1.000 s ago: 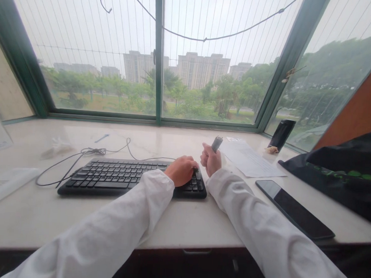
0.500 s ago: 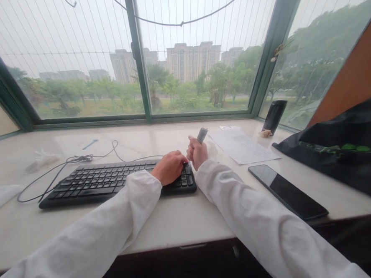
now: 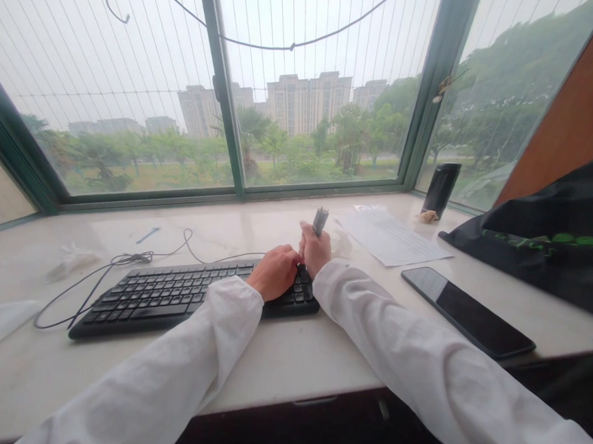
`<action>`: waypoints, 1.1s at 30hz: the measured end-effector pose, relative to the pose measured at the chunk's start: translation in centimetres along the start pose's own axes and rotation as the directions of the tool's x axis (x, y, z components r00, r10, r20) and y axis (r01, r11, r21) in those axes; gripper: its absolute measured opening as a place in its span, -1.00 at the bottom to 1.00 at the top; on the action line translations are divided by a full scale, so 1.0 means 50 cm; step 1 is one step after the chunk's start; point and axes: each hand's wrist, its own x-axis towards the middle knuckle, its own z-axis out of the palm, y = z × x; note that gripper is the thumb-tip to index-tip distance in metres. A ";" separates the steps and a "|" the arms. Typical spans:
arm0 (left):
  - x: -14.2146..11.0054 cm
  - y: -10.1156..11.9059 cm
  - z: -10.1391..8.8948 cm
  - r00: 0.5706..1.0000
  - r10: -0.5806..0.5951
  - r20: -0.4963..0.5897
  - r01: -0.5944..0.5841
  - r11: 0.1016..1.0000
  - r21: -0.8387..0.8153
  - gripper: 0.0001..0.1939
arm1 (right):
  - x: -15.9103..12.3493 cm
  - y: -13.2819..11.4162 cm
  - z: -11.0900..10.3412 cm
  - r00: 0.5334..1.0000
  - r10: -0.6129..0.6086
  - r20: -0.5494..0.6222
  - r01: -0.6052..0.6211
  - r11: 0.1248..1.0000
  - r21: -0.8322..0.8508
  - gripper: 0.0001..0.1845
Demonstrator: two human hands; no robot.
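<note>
Here the left hand lies palm down on the right end of the black keyboard, fingers curled over the number-pad keys and pressing on them rather than closing around anything, while the right hand is clenched in a fist around a small grey cylindrical tool, held nearly upright with its upper end sticking out above the knuckles; what the lower tip touches is hidden behind the 2 hands. Judging from this, work at the corner keys goes best if the left hand keeps the keyboard pinned flat so it cannot slide on the smooth pale counter, and if the tool stays steep and close to the key being worked, with the force kept small and straight. The 2 hands are touching or almost touching, so there is little room to swing the tool without knocking the left fingers. The keyboard's cable loops loosely behind it to the left and is clear of the hands. To the right, well apart from the keyboard, a dark smartphone lies flat near the counter's front edge, a printed paper sheet lies further back, and a black bag fills the right corner; a dark upright object leans by the window. A crumpled bit of clear wrap lies at the left.
</note>
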 end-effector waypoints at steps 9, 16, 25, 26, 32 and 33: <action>-0.001 -0.006 0.001 0.997 -0.079 -0.022 0.076 0.992 -0.103 -0.73 | 0.013 -0.017 -0.012 0.985 0.139 0.098 -0.160 0.951 0.265 -0.52; -0.003 -0.021 -0.008 0.991 -0.131 0.029 0.134 0.955 -0.265 -0.80 | -0.009 -0.019 0.002 0.961 0.049 0.273 -0.076 0.993 0.089 -0.52; 0.002 -0.038 0.007 0.994 -0.110 0.008 0.108 0.956 -0.273 -0.83 | -0.030 -0.002 -0.002 0.942 -0.184 0.279 0.237 0.957 -0.168 -0.54; 0.003 -0.038 0.008 0.994 -0.110 0.010 0.109 0.957 -0.267 -0.83 | -0.033 0.001 -0.004 0.933 -0.224 0.281 0.290 0.931 -0.223 -0.54; 0.002 -0.037 0.011 0.996 -0.084 -0.039 0.072 0.967 -0.245 -0.86 | -0.046 0.005 -0.011 0.901 -0.333 0.277 0.418 0.836 -0.356 -0.51; 0.002 -0.036 0.011 0.996 -0.076 -0.050 0.062 0.968 -0.243 -0.85 | -0.047 0.005 -0.011 0.902 -0.334 0.273 0.418 0.834 -0.360 -0.51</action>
